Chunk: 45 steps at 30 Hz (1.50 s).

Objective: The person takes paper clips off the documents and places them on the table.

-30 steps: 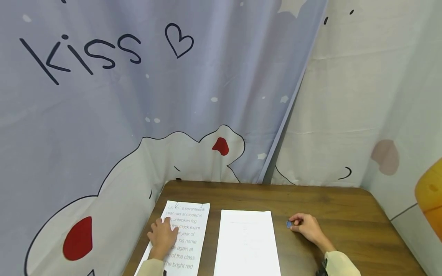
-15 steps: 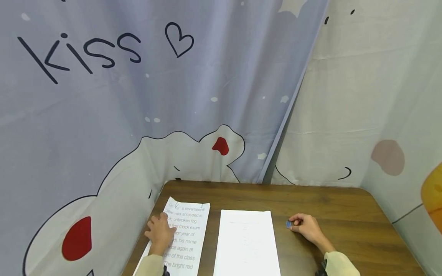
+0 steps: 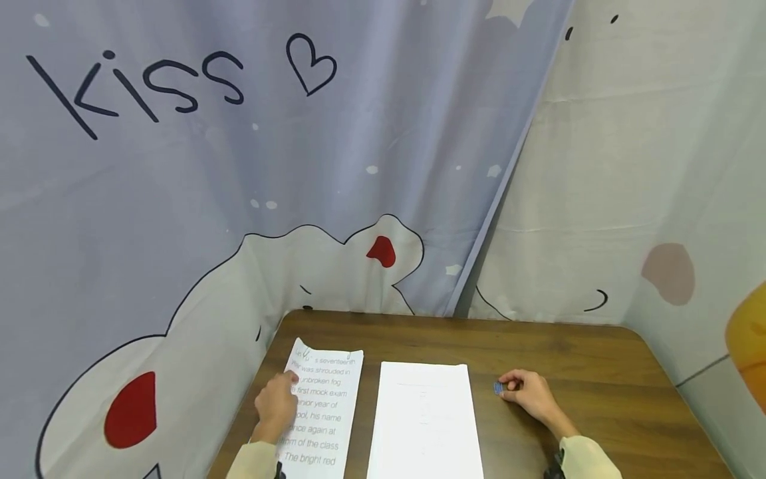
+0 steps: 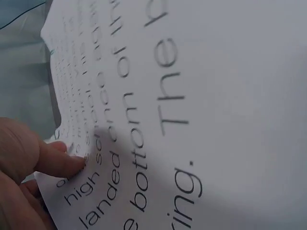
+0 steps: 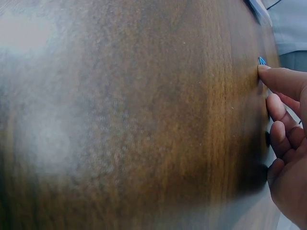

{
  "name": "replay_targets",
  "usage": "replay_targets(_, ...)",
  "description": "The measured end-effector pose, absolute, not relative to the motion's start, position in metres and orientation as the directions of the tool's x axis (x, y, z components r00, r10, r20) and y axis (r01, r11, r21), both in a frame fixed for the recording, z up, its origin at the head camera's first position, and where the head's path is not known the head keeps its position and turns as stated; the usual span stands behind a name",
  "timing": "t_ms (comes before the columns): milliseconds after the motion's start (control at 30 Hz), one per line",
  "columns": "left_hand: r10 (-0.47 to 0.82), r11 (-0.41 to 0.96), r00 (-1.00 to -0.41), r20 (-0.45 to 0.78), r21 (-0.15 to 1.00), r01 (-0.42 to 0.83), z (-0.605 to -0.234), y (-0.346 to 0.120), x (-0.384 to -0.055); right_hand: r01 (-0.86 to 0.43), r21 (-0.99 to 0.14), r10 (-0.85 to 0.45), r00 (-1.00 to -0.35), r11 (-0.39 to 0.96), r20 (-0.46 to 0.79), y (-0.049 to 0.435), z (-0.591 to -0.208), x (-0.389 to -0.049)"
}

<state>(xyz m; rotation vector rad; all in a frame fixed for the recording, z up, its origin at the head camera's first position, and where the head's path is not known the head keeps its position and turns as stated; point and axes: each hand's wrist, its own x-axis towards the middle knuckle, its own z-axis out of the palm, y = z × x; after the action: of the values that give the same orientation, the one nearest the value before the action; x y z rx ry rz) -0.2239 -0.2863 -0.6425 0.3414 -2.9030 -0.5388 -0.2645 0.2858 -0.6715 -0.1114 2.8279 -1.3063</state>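
My left hand pinches the left edge of a sheet printed in large grey type. In the left wrist view the thumb lies on top of that printed sheet, with other fingers partly hidden beneath its edge, and the paper bows. My right hand rests at the right of the table, pinching a small blue paper clip between thumb and index finger. Only a pointed blue tip of the paper clip shows past the fingertips in the right wrist view; the other fingers are curled.
A second white sheet with faint print lies flat between the hands. Both sheets are on a brown wooden table. Behind it hangs a printed curtain, which meets another pale curtain at the right.
My left hand has gone from lying spread over the printed sheet to pinching its left edge, and the sheet's upper left corner has risen. The right hand keeps its place.
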Motion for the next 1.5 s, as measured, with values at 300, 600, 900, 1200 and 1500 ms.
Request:
replay_targets(300, -0.24, 0.876, -0.959, 0.147, 0.459, -0.149, -0.629, -0.302, -0.219, -0.042, -0.767, -0.068, -0.998, 0.64, -0.002, 0.283, -0.676, -0.259)
replay_targets(600, -0.231, 0.73, -0.952, 0.2, 0.683, -0.034, -0.611, -0.302, -0.216, -0.053, -0.76, -0.073, -0.997, 0.648, 0.007, 0.283, -0.678, -0.261)
replay_targets(900, -0.309, 0.534, -0.943, 0.125, 0.843, -0.063, -0.586, -0.29, -0.216, -0.073, -0.752, -0.073, -0.997, 0.656, 0.033, 0.287, -0.675, -0.264)
replay_targets(1200, -0.268, 0.389, -0.953, 0.138, 0.921, 0.024, -0.57, -0.262, -0.212, -0.093, -0.748, -0.087, -0.995, 0.658, 0.048, 0.289, -0.676, -0.266)
replay_targets(1500, -0.21, 0.208, -0.966, 0.152, 0.972, 0.108, -0.582, -0.228, -0.206, -0.078, -0.759, -0.078, -0.996, 0.646, 0.036, 0.289, -0.675, -0.263)
